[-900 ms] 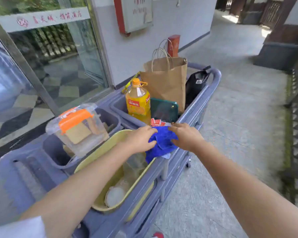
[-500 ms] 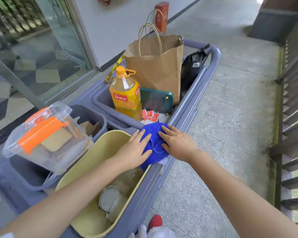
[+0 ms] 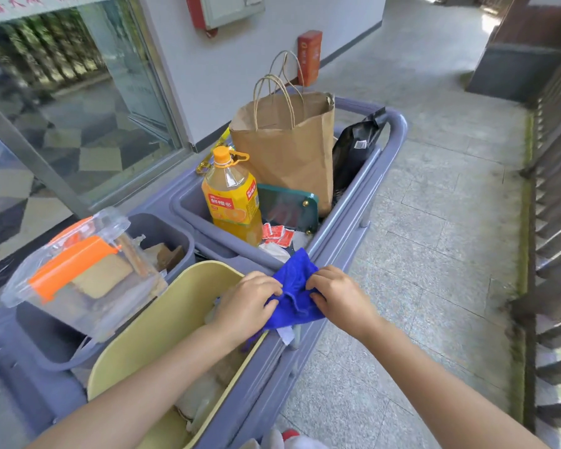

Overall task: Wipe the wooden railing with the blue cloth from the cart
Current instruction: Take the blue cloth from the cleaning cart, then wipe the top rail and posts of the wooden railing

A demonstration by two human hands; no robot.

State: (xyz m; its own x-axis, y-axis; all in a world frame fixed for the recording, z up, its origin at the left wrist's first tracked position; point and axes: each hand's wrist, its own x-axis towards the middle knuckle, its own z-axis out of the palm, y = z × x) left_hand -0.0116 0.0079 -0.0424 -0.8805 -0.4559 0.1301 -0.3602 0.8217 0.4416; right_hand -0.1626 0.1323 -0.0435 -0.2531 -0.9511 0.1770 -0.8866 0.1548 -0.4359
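Fingers (image 3: 274, 288) of the left hand (image 3: 246, 303) and right hand (image 3: 340, 298) pinch the bunched blue cloth (image 3: 293, 293) on the grey cart's rim (image 3: 353, 218), wooden railing (image 3: 554, 222) at three o'clock

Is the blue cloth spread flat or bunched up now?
Bunched up. The blue cloth is creased and gathered between the left hand and right hand, lying over the cart's rim.
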